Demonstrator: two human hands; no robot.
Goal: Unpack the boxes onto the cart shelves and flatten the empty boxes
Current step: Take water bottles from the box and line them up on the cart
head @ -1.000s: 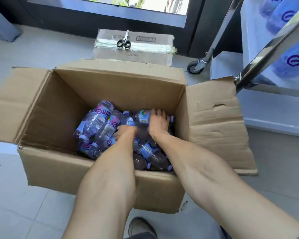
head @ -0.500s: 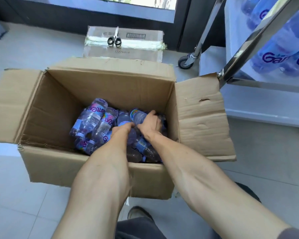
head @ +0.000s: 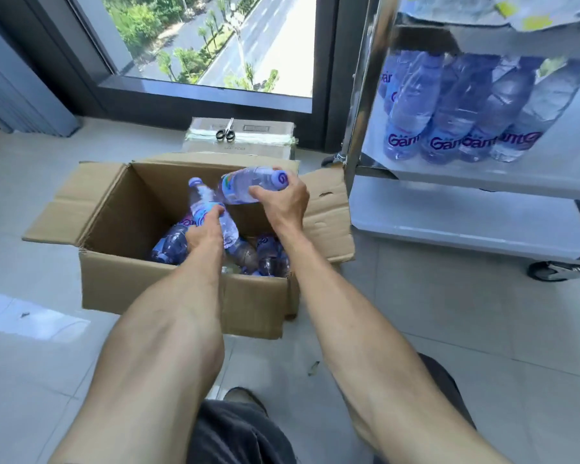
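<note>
- Item: small water bottles, clear plastic with purple caps and purple-and-blue labels; we count two in hand and several more lying loose on the bottom of the open cardboard box (head: 168, 296), gathered toward its right end.
- Left hand (head: 205, 233): fingers wrapped round the body of one bottle (head: 204, 206), cap pointing up and away, held over the box interior.
- Right hand (head: 282, 203): fingers and thumb curled round the cap end of a second bottle (head: 245, 186), held lying sideways above the far right corner of the box.
- Handling, as we judge it: full and sealed, so moderately heavy for their size; thin walls that give under a squeeze; smooth film label that may slip. We would grip mid-body or at the shoulder below the cap, one per hand.
- Box: brown corrugated card, four flaps folded outward, standing on the tiled floor; light and bendable once empty, we judge.
- Destination: steel cart (head: 359, 95) to the right of the box; its middle shelf (head: 482, 182) already carries a row of larger bottles (head: 449, 105) of the same brand; the lower shelf shows bare surface.
- Also present: a second, taped box (head: 275, 147) beyond the first, with scissors (head: 225, 132) resting on top.
</note>
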